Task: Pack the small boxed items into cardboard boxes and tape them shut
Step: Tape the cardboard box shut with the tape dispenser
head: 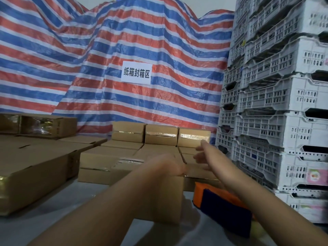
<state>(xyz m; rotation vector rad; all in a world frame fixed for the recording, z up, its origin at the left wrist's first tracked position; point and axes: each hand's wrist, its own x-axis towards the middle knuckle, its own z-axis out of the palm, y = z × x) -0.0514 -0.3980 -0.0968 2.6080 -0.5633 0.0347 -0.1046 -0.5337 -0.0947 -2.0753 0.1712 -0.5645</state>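
left hand [165, 166]: fingers curled over the top edge of a cardboard box [166, 197] at about 6 o'clock of the view, gripping it; blurred by motion.
right hand [205, 155]: fingers straight and spread, holding nothing, hovering just in front of the taped boxes at about 3 o'clock of the left hand.
held box: upright, plain brown, standing near the person on the grey surface [53, 219].
taped boxes [160, 136]: a row of three shut boxes with clear tape across their tops at 12 o'clock of the hands, standing on a lower layer of boxes [106, 160] that reaches toward the person.
tape dispenser [223, 205]: orange and dark blue, lying at 4 o'clock of the held box, partly under the right forearm.
large cartons [35, 162]: flat brown cartons at 9 o'clock, one smaller box [48, 126] on top at the back.
crates [276, 103]: white slotted plastic crates stacked high at 3 o'clock.
backdrop: red, white and blue striped tarp [106, 59] with a white paper sign [136, 72] printed in chinese characters.
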